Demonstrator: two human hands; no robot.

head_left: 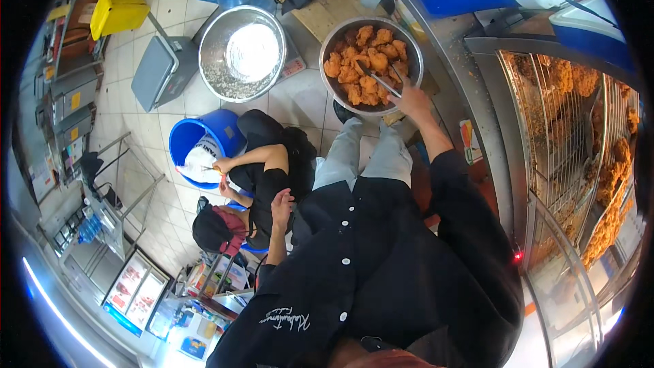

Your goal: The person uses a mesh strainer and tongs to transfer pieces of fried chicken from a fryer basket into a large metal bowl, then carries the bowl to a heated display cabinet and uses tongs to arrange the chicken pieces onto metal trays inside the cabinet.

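Observation:
My right hand [413, 102] grips metal tongs [384, 85] over a steel bowl [325, 79] in front of me. Pieces of fried chicken [378, 60] are heaped in this bowl, and the dark tips of the tongs reach in among them, spread apart. Whether the tongs pinch a piece I cannot tell. At my left side, my left hand [281, 208] is raised near my body with loosely bent fingers and nothing in it.
Left of me, a crouching co-worker [265, 179] holds scissors [214, 168] at a white bag [200, 159] in a blue bucket [227, 130]. Another steel bowl [208, 61] stands ahead-left. A glass display case [562, 286] with chicken on racks [544, 112] borders my right.

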